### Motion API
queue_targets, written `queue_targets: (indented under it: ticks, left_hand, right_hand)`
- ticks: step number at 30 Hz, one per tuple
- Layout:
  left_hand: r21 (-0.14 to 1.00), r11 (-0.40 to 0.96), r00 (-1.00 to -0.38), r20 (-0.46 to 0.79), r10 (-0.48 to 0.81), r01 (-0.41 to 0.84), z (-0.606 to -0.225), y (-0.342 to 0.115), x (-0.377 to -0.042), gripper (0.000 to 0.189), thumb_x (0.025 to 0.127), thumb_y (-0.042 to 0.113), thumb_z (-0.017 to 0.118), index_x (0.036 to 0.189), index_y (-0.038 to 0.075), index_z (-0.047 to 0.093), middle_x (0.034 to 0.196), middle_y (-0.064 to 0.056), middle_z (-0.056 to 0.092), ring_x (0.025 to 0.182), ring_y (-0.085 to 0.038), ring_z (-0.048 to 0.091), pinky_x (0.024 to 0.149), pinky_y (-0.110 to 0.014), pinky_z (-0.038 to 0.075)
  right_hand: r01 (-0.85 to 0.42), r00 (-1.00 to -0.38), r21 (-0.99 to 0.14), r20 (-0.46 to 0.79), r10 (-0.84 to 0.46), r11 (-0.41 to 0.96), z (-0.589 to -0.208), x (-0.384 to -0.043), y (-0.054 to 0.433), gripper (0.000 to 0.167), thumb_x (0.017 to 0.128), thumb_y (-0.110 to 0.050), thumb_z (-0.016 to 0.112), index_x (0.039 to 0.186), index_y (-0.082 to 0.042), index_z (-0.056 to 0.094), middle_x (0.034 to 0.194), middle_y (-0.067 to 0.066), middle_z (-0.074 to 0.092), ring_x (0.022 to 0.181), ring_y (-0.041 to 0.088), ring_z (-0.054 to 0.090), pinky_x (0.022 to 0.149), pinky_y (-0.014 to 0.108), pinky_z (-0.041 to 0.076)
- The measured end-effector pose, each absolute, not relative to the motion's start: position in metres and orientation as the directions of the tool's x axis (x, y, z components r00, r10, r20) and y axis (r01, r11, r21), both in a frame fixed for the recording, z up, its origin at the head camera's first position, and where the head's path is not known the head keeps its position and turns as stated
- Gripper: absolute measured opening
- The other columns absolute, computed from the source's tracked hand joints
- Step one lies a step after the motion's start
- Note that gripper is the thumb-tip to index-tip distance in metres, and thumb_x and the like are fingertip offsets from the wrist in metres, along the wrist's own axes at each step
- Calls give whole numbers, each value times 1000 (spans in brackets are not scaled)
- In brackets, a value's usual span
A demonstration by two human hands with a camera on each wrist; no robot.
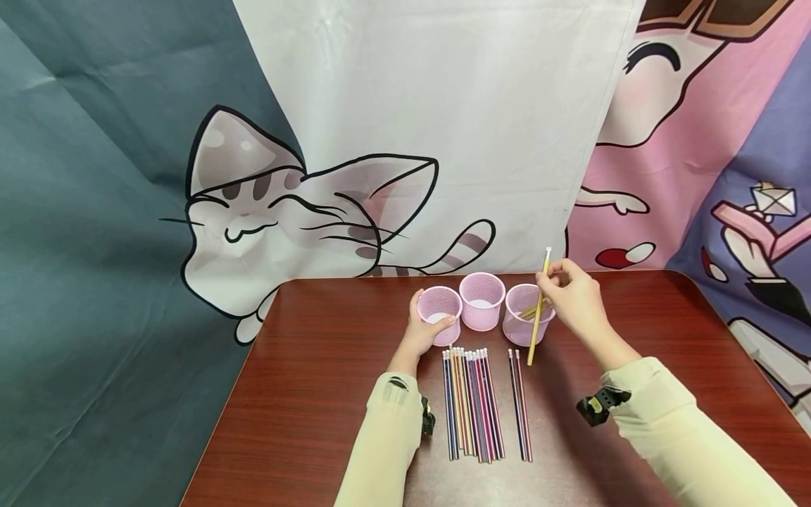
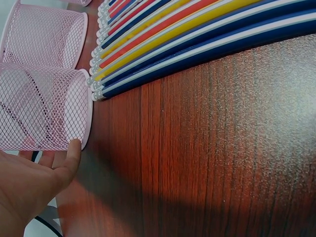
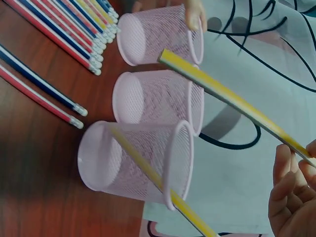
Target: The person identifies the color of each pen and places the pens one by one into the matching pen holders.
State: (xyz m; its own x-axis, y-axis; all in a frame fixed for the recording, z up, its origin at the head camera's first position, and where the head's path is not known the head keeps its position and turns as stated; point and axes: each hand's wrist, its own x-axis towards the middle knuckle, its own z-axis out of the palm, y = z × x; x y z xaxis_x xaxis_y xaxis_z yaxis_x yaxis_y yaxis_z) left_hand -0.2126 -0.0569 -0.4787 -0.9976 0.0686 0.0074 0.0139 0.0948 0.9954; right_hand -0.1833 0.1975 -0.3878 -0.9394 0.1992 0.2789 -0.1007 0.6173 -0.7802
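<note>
Pinching yellow pencil (image 1: pixel 537 320) with right hand (image 1: pixel 576 296), likely light, stiff, slick, best held near eraser (image 1: pixel 548 249); gripping pink cup (image 1: pixel 441 301) at pencil's nine o'clock with left hand (image 1: pixel 422 334)!

Wood-grain desk (image 1: pixel 304 394) under fingers (image 1: pixel 568 270); cat-print cloth backdrop (image 1: pixel 494 105) behind them, pink panel (image 1: pixel 671 165) back right.

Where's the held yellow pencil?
In the head view, right of centre, the yellow pencil is in the right grip, in front of the rightmost cup.
</note>
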Motion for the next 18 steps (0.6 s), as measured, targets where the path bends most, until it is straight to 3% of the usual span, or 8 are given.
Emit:
queue_targets:
  ticks: [2, 13, 18]
  left_hand:
    - [996, 91, -998, 13, 66, 19, -481, -57, -214, 86, 72, -2, 74, 140, 3, 22, 141, -27, 26, 124, -45, 31, 104, -54, 22]
    - [997, 81, -997, -1, 77, 5, -481, -57, -214, 88, 73, 3, 75, 142, 5, 22, 143, -25, 25, 126, -42, 31, 105, -52, 22]
    - [997, 81, -997, 4, 77, 10, -480, -57, -214, 88, 73, 3, 75, 142, 5, 22, 142, -26, 26, 125, -42, 32, 105, -52, 22]
  right_hand:
    - [-103, -935, -787, 286, 211, 608, -385, -185, 200, 19, 88, -23, 61, 88, -5, 55, 72, 7, 58, 56, 15, 59, 47, 18, 43]
    - [-105, -890, -862, 304, 339, 496, -368, -190, 213, 24, 89, -18, 57, 102, 0, 51, 74, -12, 54, 55, -5, 57, 47, 14, 45]
    - [-74, -880, -867, 289, 377, 493, -372, -190, 218, 28, 89, -20, 56, 105, 2, 48, 79, -9, 54, 60, -10, 53, 49, 13, 46]
